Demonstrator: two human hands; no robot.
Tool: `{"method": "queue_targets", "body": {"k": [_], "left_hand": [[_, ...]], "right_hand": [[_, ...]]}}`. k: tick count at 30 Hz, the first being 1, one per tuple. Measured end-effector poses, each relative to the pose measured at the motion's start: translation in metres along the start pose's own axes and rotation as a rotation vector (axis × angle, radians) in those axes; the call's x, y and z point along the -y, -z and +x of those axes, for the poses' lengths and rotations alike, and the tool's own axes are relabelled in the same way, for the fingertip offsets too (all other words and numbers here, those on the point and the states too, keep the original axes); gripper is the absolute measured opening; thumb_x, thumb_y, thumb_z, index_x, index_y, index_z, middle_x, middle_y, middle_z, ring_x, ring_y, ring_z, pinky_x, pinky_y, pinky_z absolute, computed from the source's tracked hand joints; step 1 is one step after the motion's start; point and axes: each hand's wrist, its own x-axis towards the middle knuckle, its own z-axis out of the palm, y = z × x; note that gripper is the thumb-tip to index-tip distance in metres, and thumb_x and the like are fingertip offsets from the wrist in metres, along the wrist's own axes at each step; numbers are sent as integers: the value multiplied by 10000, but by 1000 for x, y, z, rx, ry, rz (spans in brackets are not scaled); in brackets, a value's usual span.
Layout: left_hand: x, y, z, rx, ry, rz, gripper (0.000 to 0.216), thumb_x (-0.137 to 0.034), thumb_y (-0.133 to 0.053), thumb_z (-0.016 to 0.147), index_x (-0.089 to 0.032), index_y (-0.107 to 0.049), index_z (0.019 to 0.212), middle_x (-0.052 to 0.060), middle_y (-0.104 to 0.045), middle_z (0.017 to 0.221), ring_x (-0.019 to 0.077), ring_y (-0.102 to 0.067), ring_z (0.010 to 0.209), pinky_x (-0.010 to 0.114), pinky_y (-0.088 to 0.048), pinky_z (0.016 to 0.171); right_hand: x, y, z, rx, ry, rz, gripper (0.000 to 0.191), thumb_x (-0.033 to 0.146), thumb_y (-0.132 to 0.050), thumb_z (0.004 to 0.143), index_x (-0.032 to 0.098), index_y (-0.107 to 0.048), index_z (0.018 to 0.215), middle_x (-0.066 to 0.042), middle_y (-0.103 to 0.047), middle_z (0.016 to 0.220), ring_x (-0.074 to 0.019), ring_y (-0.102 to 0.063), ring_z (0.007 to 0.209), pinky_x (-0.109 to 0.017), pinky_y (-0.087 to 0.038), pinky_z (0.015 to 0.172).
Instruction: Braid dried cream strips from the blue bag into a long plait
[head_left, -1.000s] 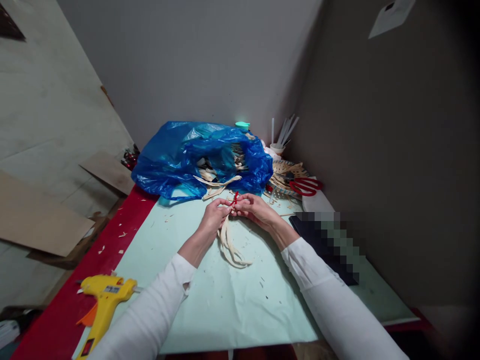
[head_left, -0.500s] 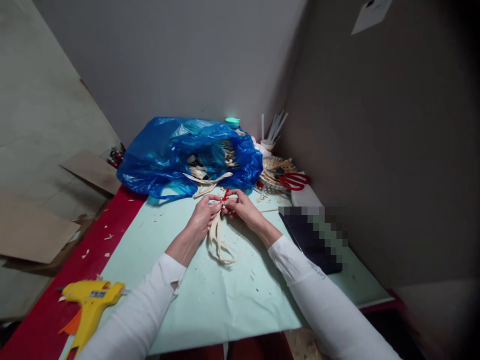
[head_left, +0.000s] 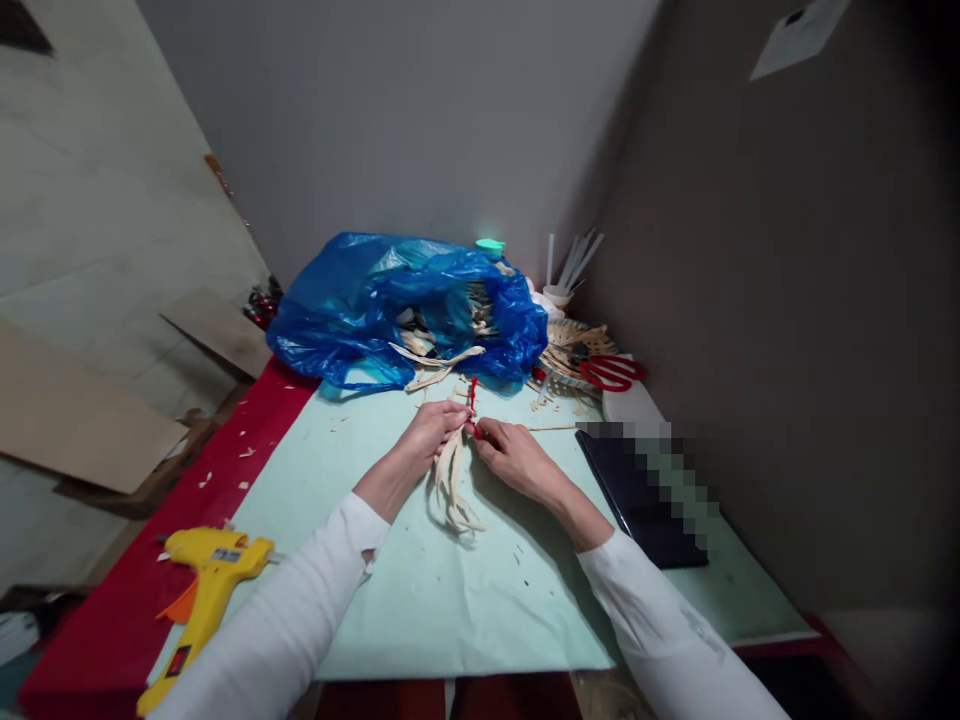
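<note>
My left hand (head_left: 429,434) pinches the top of a bundle of pale dried-leaf strips (head_left: 452,487) that trails toward me over the light green sheet (head_left: 420,590). My right hand (head_left: 514,455) is closed beside it, fingers pinched on a thin red tie (head_left: 472,393) that sticks up from the bundle's top. Both hands meet just in front of the blue plastic bag (head_left: 390,305). Both arms wear white sleeves.
The blue bag holds more pale strips. Red-handled scissors (head_left: 611,372) lie on woven pieces at the back right, beside a cup of sticks (head_left: 559,290). A yellow glue gun (head_left: 202,585) lies near left on the red tabletop (head_left: 127,620). A dark flat object (head_left: 637,500) lies at right.
My right hand has dropped lower and nearer to me along the bundle, while the red tie now sticks up straight. The left hand keeps its pinch. The camera view shifted slightly.
</note>
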Motion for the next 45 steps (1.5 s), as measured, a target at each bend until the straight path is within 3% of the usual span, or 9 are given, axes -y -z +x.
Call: {"method": "queue_targets", "body": {"k": [6,13,19,24,27,30,33,38,45], "left_hand": [[-5,-4,0,0,37,15,46,-71,-680,641,-96,-642,651,18,-583,471,87,-482,365,188,-325,381],[-8,-4,-2,64,47,11,58,-58,-662,627,-103,-627,640,14,-564,443,72,-437,343,175,-264,360],[-6,4,-3,143,1,-52,106,-101,-666,685,-101,-611,776,70,-678,726,-2,-289,373,138,-126,333],[-7,6,-3,205,14,-79,142,-88,-658,698,-94,-597,826,121,-685,843,5,-337,418,121,-151,336],[-8,3,-4,211,-9,-110,140,-102,-666,690,-99,-594,810,87,-651,803,2,-337,428,118,-150,334],[-6,0,-4,197,-38,-136,154,-108,-684,660,-100,-597,787,-10,-519,619,3,-307,411,120,-147,335],[-3,-3,-4,172,-59,-144,184,-107,-704,622,-99,-604,776,-45,-443,572,5,-309,407,124,-141,338],[3,-6,-5,89,-70,-113,210,-145,-724,619,-113,-602,787,-52,-453,559,8,-329,386,134,-144,344],[1,-12,-17,2,-89,65,220,-238,-653,695,-131,-599,880,21,-619,692,104,-556,491,208,-390,463]], "right_hand": [[0,1,-2,87,111,-221,175,114,-442,852,196,-595,828,-18,-594,680,-149,-438,584,-274,-215,584],[2,7,-3,146,160,-242,165,150,-448,859,202,-588,789,-9,-617,719,-139,-471,613,-250,-275,593],[-12,27,4,-153,-18,-162,175,287,-453,863,198,-570,769,6,-556,585,-152,-488,556,-252,-296,546],[-14,31,-1,-392,-116,-72,171,338,-427,896,212,-505,808,-10,-603,608,-174,-557,564,-271,-352,570],[-6,16,-7,-301,-134,26,195,355,-451,891,214,-532,783,-26,-634,622,-188,-588,581,-285,-392,589],[-2,-2,-5,-140,-56,187,174,332,-515,858,201,-610,923,-57,-704,854,-204,-634,767,-299,-440,704],[-6,-14,4,-126,-64,399,195,333,-562,824,195,-625,946,-56,-693,932,-205,-614,856,-304,-446,750],[-14,-22,15,-163,-144,563,214,396,-587,783,185,-574,818,-39,-638,750,-186,-578,703,-296,-448,635],[-9,-22,12,-56,-154,748,312,455,-646,754,170,-535,818,-15,-603,718,-156,-607,651,-298,-490,665]]}}
